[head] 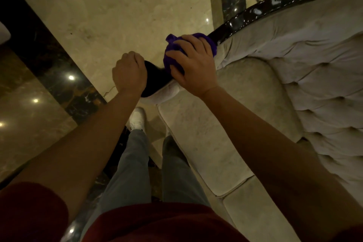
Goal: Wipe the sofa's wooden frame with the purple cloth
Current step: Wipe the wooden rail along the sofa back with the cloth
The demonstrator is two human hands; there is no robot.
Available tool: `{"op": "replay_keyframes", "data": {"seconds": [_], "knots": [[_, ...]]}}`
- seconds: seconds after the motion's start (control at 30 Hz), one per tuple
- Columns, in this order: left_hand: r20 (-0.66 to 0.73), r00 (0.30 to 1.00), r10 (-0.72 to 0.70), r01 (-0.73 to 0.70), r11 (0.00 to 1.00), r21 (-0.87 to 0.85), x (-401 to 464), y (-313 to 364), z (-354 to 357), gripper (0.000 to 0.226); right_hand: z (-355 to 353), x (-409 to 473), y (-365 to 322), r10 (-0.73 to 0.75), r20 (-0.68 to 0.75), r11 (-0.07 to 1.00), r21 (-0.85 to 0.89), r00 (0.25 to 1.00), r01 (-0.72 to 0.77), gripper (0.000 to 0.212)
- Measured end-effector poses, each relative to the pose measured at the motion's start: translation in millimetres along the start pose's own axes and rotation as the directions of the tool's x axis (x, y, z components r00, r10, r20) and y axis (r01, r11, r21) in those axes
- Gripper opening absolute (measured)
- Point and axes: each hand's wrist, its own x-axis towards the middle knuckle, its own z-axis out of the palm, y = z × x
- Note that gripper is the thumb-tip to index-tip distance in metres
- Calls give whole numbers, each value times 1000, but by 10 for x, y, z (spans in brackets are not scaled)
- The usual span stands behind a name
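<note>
The right hand [193, 65] is pressing the bunched purple cloth [176, 49] onto the dark wooden frame [275, 4], fingers curled over it, while the left hand [129, 73] is resting fisted on the frame's rounded end (apparently steadying). Wiping is probably going best with firm pressure following the rail, which is running lengthwise away from the cloth toward the sofa's far back, along the tufted cushion [314, 88].

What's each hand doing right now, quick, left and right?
Left hand: closed, resting on the end of the dark wooden frame, holding nothing visible.
Right hand: closed on the purple cloth, pressing it against the frame.
</note>
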Motion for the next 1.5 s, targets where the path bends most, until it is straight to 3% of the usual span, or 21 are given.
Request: {"op": "replay_keyframes", "data": {"seconds": [0.17, 0.3, 0.53, 0.67, 0.73, 0.8, 0.87, 0.97, 1.2, 1.4, 1.5], "knots": [[-105, 974, 200, -176, 963, 203, -77, -41, 52, 49, -56, 70, 158, 18, -47, 999, 43, 999, -16, 28], [-12, 924, 382, -364, 889, 278, -151, 66, 70, 55, -94, 116, 274, 59, -56, 998, 37, 997, -57, 30], [-48, 932, 360, -342, 914, 217, -201, 102, 60, 52, -86, 215, 350, 95, -100, 995, 15, 990, -94, 30], [-20, 848, 530, -530, 848, -16, -220, 332, 157, 43, -102, 234, 411, 129, -105, 992, 28, 986, -127, 28], [-2, 871, 491, -482, 854, -194, -224, 587, 199, 39, -143, 283, 444, 130, -84, 991, 41, 988, -127, 28], [-50, 933, 357, -357, 893, -274, -225, 798, 213, 42, -199, 331, 525, 150, -81, 988, 44, 985, -146, 28], [-69, 970, 234, -244, 926, -288, -178, 958, 193, 49, -242, 356, 636, 171, -81, 985, 30, 982, -169, 30], [15, 986, 166, -159, 965, -209, -67, 1070, 192, 47, -283, 395, 759, 176, -66, 984, 36, 982, -174, 32], [51, 972, 230, -213, 952, -219, -31, 1092, 201, 40, -337, 441, 987, 154, -67, 988, 42, 986, -152, 31], [68, 957, 283, -283, 959, -12, 121, 1486, 164, 54, -406, 485, 1186, 181, -36, 983, 51, 983, -179, 31], [92, 934, 346, -356, 927, 119, 178, 1502, 226, 44, -428, 506, 1316, 192, -43, 979, 74, 980, -189, 31]]}}
